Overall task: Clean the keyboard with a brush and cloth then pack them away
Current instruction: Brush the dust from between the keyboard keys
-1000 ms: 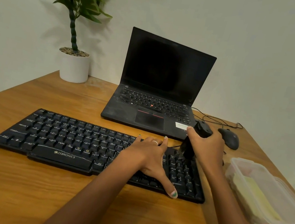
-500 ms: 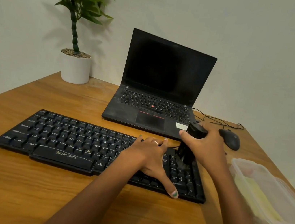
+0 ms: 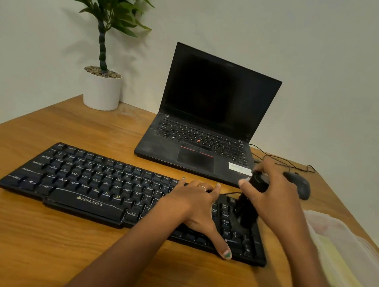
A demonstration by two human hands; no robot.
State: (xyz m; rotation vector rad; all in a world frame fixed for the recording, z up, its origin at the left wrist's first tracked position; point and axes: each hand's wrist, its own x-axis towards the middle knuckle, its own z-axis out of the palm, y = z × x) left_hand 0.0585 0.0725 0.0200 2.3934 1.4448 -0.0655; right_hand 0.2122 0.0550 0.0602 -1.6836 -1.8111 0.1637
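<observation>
Keyboard [image 3: 94, 186] lies across the desk [image 3: 23, 241] at centre, in front of the laptop [image 3: 197, 149]. At its 3 o'clock end the left hand [image 3: 195, 207] presses flat on the keys, fingers straight, thumb splayed toward 5 o'clock. Right hand [image 3: 275, 199], wrist bent down, grips the black brush [image 3: 249, 205] upright, bristles on the number pad. A blurred plastic box [image 3: 347, 258] sits at the keyboard's 3 o'clock.
</observation>
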